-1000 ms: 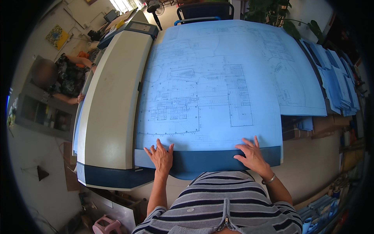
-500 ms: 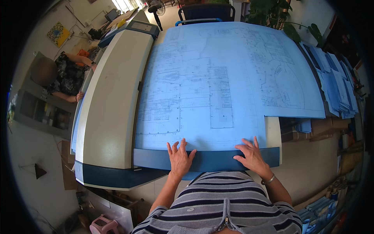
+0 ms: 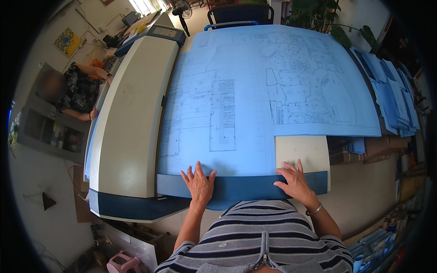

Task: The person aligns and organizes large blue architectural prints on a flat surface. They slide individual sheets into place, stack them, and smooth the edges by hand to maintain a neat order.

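A large blue plan sheet with fine line drawings lies on the feed table of a wide cream machine, its left side meeting the machine. My left hand is open, fingers spread, with its tips on the sheet's near edge and its palm over the dark blue front rail. To the right, my right hand rests open on the rail, thumb and fingers apart, beside the bare cream table surface. Another drawn sheet spreads across the far right of the table.
Behind the machine on the left, another person has a hand at its far side. Folded blue sheets are stacked at the right. A dark chair and a plant stand beyond the table; a pink stool is low left.
The near sheet has slid left toward the machine, baring more cream table and more of the drawing on the right. My left hand has shifted left with it; my right hand has stayed nearly still.
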`<state>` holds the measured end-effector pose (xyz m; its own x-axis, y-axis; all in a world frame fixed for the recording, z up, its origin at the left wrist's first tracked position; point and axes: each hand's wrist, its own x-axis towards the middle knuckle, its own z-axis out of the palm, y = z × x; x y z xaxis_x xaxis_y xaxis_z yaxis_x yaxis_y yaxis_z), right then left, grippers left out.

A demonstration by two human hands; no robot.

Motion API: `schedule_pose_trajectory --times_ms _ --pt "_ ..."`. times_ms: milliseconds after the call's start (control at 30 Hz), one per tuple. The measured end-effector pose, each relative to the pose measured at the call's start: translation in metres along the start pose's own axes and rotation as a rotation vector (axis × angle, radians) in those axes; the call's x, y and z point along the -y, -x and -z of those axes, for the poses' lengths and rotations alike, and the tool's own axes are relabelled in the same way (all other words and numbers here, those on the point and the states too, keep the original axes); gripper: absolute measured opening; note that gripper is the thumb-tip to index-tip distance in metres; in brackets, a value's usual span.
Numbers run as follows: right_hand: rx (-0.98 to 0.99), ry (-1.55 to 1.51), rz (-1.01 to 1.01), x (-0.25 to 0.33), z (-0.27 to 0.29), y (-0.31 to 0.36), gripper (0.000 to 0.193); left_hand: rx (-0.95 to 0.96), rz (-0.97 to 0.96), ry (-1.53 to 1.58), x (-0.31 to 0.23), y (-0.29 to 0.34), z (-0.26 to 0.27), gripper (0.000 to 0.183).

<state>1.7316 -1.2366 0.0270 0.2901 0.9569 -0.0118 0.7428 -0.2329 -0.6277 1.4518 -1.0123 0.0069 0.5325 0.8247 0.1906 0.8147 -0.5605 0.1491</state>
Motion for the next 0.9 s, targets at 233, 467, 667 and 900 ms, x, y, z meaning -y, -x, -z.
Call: schedule_pose_trajectory --times_ms 233,467,667,900 --pt "0.017 0.034 0.01 0.0 0.0 -0.003 0.041 0.042 -0.249 0.171 -0.035 0.008 -0.011 0.071" --pt "0.021 0.003 -0.01 -0.006 -0.003 -0.002 0.042 0.031 -0.046 0.086 -0.004 0.002 -0.003 0.069" --pt "0.03 0.006 -0.013 -0.004 -0.005 -0.004 0.042 0.083 0.096 -0.028 0.01 -0.005 0.004 0.073" --pt "0.035 0.015 0.004 -0.006 -0.004 -0.006 0.044 0.029 -0.182 0.14 -0.018 0.003 -0.009 0.071"
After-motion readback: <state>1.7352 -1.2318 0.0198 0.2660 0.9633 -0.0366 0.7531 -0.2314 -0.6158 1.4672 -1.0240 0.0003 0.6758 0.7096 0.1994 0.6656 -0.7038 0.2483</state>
